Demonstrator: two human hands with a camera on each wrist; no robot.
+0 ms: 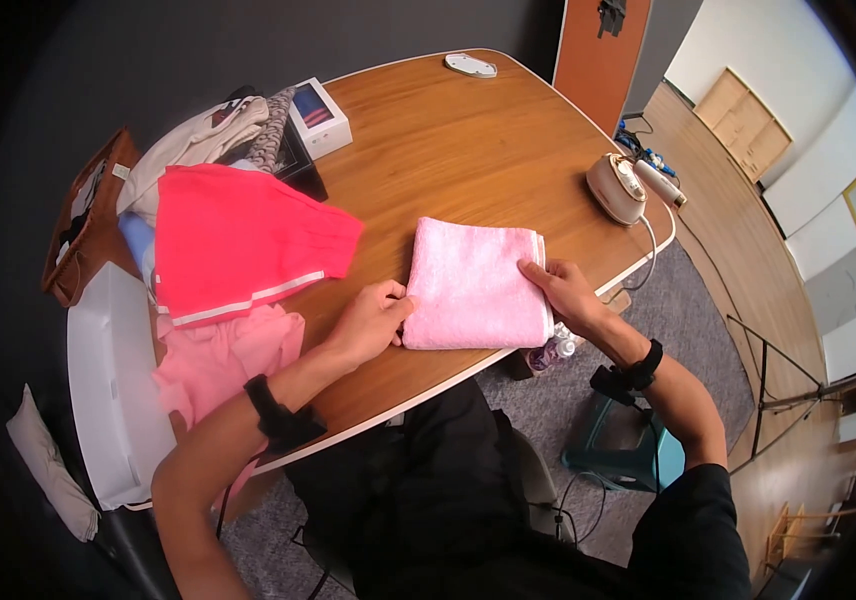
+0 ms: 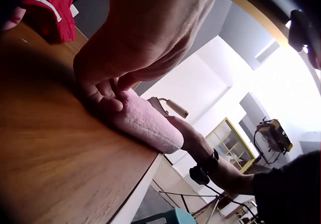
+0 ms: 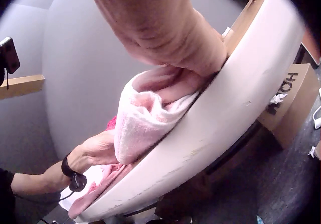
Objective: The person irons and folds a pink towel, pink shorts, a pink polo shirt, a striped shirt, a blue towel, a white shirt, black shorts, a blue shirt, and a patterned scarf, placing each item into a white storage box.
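A folded pink towel (image 1: 473, 287) with white edging lies flat near the table's front edge. The left hand (image 1: 371, 318) holds its left side, fingers curled at the edge; in the left wrist view that hand (image 2: 135, 48) pinches the towel's end (image 2: 145, 121). On the towel's right side, the right hand (image 1: 566, 292) has its thumb on top and its fingers at the edge. From the right wrist view, the towel (image 3: 143, 118) shows its layered folds, with fingers of the right hand (image 3: 175, 38) tucked in at them.
Left of the towel lie a red garment (image 1: 248, 240), a light pink garment (image 1: 233, 355) and a white bin (image 1: 113, 390). Boxes (image 1: 320, 120) stand farther back. A white iron-like device (image 1: 616, 188) is at the right edge, a white tray (image 1: 471, 66) at the far edge, a green stool (image 1: 620, 445) below.
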